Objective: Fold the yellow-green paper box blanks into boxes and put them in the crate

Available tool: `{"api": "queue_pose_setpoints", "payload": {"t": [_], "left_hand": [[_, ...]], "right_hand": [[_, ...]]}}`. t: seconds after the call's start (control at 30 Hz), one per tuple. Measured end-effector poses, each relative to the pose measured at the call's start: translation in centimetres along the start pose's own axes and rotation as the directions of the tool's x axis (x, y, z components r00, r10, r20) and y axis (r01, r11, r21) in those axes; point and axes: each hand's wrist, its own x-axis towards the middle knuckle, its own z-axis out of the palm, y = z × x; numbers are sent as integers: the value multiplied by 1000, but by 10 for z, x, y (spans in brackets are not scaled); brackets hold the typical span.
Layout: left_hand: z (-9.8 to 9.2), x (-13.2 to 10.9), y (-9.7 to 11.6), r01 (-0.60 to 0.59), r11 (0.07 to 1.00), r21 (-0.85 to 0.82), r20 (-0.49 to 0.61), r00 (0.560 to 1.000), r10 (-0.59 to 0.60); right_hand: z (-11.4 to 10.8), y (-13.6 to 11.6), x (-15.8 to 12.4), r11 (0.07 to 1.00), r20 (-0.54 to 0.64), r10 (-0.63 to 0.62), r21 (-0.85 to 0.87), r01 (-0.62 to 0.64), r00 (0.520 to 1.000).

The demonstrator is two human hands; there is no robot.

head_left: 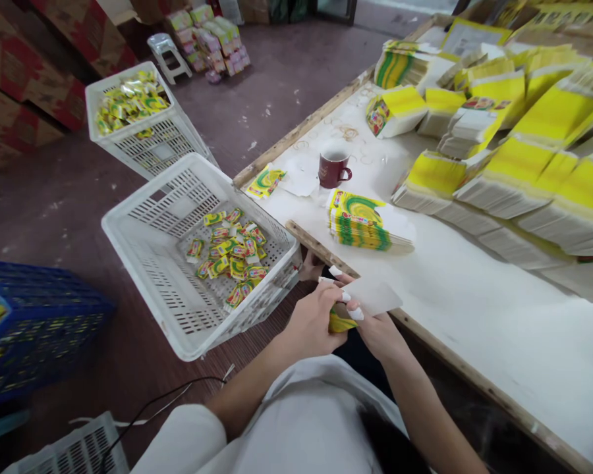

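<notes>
In front of my body, at the table's edge, both hands are closed on one yellow-and-green printed card carton (342,322), whose pale inner flap (375,296) sticks out to the right. My left hand (313,319) grips its left side and my right hand (378,332) pinches it from the right. White coverings wrap several fingertips. A stack of flat printed cartons (358,220) lies on the table just beyond my hands. To the left, a white plastic crate (178,322) holds several small folded yellow-green packets (234,253).
A dark red mug (332,170) stands on the white table (474,289), near a loose printed carton (267,181). Yellow carton stacks (514,178) fill the table's far right. On the floor are another filled white crate (153,141), a blue crate (39,322) and a cable (168,398).
</notes>
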Motion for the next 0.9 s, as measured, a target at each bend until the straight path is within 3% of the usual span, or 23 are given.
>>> {"api": "queue_pose_setpoints", "payload": {"t": [0.07, 0.17, 0.3, 0.37, 0.43, 0.53, 0.7, 0.9], "left_hand": [[-2, 2, -1, 87, 996, -23, 59, 995, -86], [1, 5, -8, 148, 989, -6, 119, 982, -146], [7, 7, -19, 18, 993, 116, -61, 998, -11], [2, 7, -20, 58, 988, 141, -116, 992, -41], [-7, 6, -20, 146, 978, 148, -103, 986, -131], [-23, 5, -18, 213, 970, 117, -38, 977, -209], [-36, 8, -12, 183, 977, 111, 33, 982, -188], [-43, 11, -7, 139, 983, 117, 108, 982, -152]], "right_hand": [[0, -1, -2, 977, 13, -119, -179, 120, 993], [2, -5, -7, 833, 126, -216, -494, 250, 968], [-1, -4, -6, 659, 231, -281, -659, 363, 931], [-7, -2, -3, 609, 176, -369, -696, 380, 913], [-13, -1, 1, 564, 136, -418, -736, 374, 898], [-17, 0, 2, 532, 209, -353, -757, 380, 912], [-24, -5, -2, 531, 273, -234, -768, 358, 933], [-37, -38, -1, 613, 411, -155, -673, 413, 898]]}}
